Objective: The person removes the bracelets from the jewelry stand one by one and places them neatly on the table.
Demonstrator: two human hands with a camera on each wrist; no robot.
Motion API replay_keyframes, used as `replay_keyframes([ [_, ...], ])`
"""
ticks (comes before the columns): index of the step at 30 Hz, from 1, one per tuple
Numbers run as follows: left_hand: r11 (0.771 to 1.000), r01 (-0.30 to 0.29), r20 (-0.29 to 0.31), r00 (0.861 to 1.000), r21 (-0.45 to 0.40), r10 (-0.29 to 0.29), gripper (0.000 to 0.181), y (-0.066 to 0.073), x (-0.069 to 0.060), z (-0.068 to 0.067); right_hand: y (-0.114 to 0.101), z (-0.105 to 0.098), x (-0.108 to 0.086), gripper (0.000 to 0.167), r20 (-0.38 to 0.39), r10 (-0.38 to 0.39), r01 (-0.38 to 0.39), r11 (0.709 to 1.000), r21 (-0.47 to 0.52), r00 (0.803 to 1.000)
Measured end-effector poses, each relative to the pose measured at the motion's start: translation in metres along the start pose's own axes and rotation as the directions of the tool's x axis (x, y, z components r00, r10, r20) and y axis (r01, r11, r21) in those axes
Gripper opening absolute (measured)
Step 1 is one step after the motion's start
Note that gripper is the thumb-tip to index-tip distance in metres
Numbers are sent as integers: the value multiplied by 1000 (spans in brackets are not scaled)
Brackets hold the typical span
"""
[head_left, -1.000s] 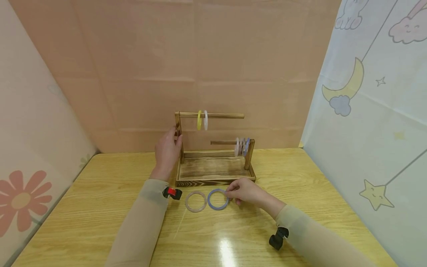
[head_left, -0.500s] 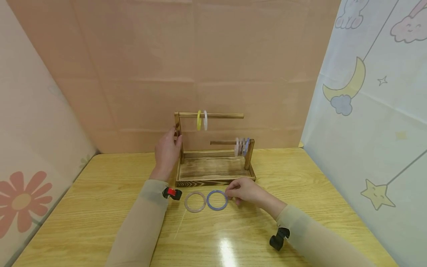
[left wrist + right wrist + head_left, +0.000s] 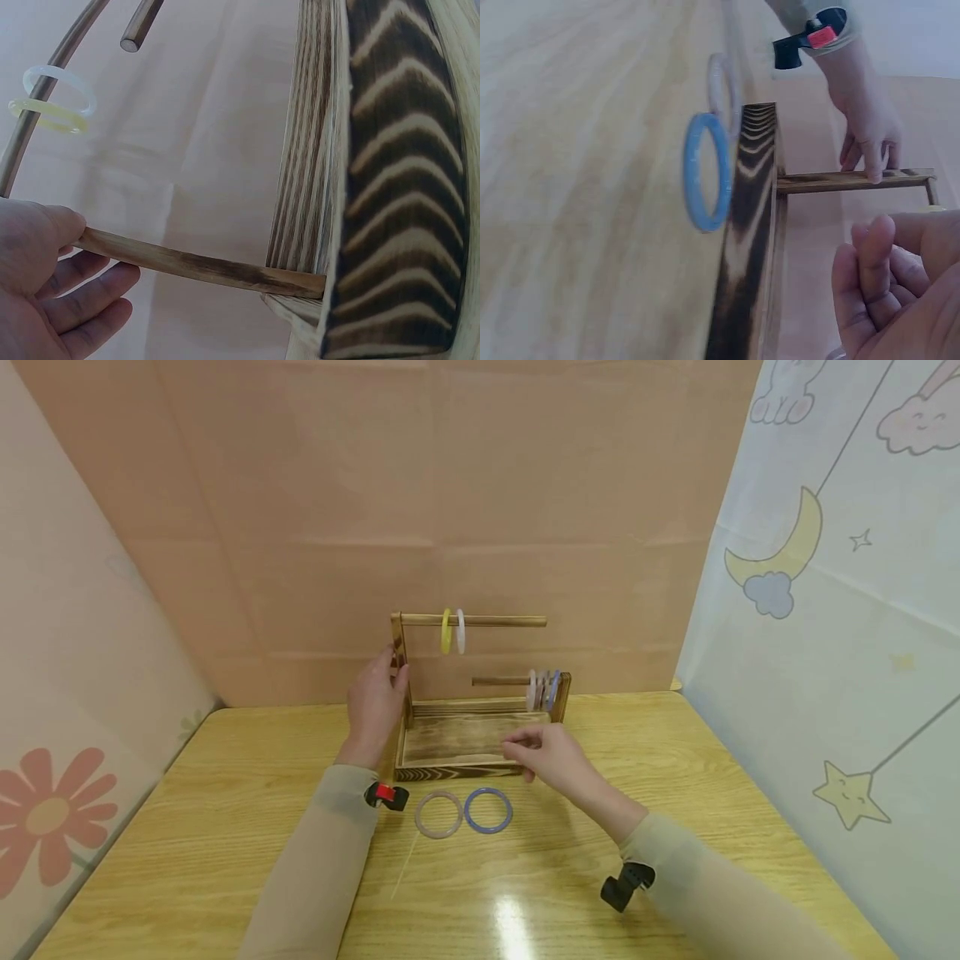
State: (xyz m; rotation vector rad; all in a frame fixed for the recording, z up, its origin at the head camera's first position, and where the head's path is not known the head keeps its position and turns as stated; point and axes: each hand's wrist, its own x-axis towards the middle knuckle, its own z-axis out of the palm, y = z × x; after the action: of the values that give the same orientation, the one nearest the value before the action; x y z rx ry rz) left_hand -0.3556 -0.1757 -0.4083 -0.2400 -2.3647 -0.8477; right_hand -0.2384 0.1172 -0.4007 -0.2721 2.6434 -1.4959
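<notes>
A wooden bangle stand (image 3: 470,772) has two pegs above a tray. My left hand (image 3: 375,706) grips its tall left post (image 3: 202,266), thumb on one side and fingers on the other. My right hand (image 3: 555,760) hovers over the tray's front right part, fingers loosely curled and holding nothing. In front of the tray, a pale pinkish bangle (image 3: 439,836) and a blue bangle (image 3: 488,831) lie flat side by side. On the upper peg hang a yellow bangle (image 3: 446,632) and a white bangle (image 3: 461,632). Several bangles (image 3: 532,691) crowd the lower peg's right end.
The stand sits on a wood-grain table (image 3: 247,827). Behind rises a tan cloth backdrop (image 3: 315,527). Printed panels flank both sides, with a flower (image 3: 47,814) at left and a moon (image 3: 787,543) at right. Bright glare (image 3: 512,927) falls near the front.
My right hand has let go of the blue bangle and moved up and away over the tray. The blue bangle stays beside the pinkish one. My left hand keeps its grip on the post.
</notes>
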Motion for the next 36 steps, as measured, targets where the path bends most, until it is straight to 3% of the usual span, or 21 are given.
replay_keyframes([
  [5, 1000, 9, 3, 1000, 6, -9, 34, 0, 1, 1, -13, -5, 7, 23, -73, -25, 30, 996, 78, 997],
  [16, 1000, 22, 6, 1000, -8, -22, 37, -5, 3, 5, -26, -3, 22, 25, -104, -66, 87, 974, 211, 992],
  [22, 1000, 10, -4, 1000, -4, -10, 36, -6, 4, 7, -34, -9, 31, 27, -154, -124, 152, 972, 180, 980],
  [29, 1000, 20, 12, 1000, 9, -20, 33, -6, 5, 8, -42, -16, 41, 35, -188, -134, 166, 973, 163, 973],
  [36, 1000, 6, 3, 1000, 23, -6, 33, -6, 5, 8, -54, -15, 52, 26, -222, -154, 192, 968, 163, 963],
])
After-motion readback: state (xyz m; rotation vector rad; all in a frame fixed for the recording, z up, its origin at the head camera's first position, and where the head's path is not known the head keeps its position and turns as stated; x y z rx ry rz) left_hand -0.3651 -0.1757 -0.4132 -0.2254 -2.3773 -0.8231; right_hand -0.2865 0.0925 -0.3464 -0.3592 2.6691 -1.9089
